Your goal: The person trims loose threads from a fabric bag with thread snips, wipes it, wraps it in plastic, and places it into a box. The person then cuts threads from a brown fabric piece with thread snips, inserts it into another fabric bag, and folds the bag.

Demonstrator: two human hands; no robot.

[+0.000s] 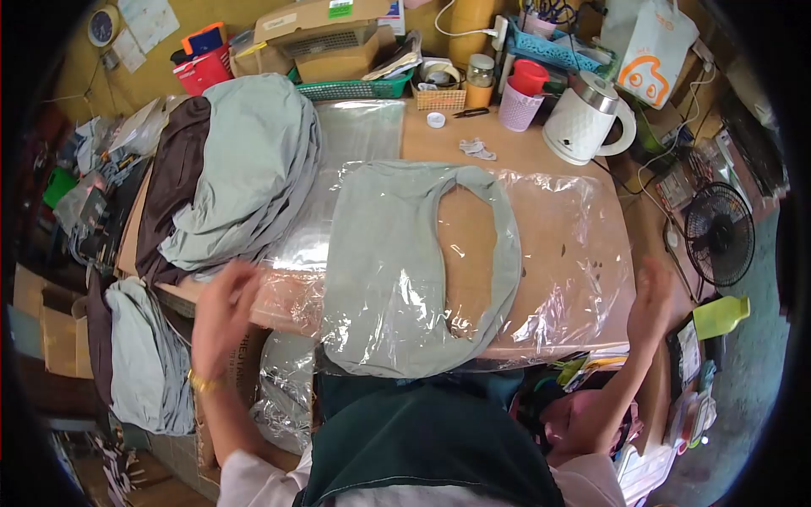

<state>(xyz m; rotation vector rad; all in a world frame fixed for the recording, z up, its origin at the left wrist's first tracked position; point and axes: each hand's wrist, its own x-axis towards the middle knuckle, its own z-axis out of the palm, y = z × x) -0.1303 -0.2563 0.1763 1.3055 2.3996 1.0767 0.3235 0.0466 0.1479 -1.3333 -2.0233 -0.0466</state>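
A pale grey-green fabric bag (384,245) with a wide loop handle lies flat on the table inside a clear plastic sleeve (562,253). The sleeve stretches well past the bag on its right side and is creased and shiny. My left hand (224,317), slightly blurred, hovers by the left end of the plastic with its fingers loosely apart; nothing shows in it. Beside the sleeve's right end, my right hand (652,304) is raised with fingers extended and seems to hold nothing. Whether either hand touches the plastic is unclear.
Stacked grey-green and brown fabric bags (245,169) fill the table's left, next to flat clear plastic (359,127). Behind stand a white kettle (583,118), a pink cup (519,106), small snips (471,112) and cardboard boxes (338,55). A black fan (718,232) is at right.
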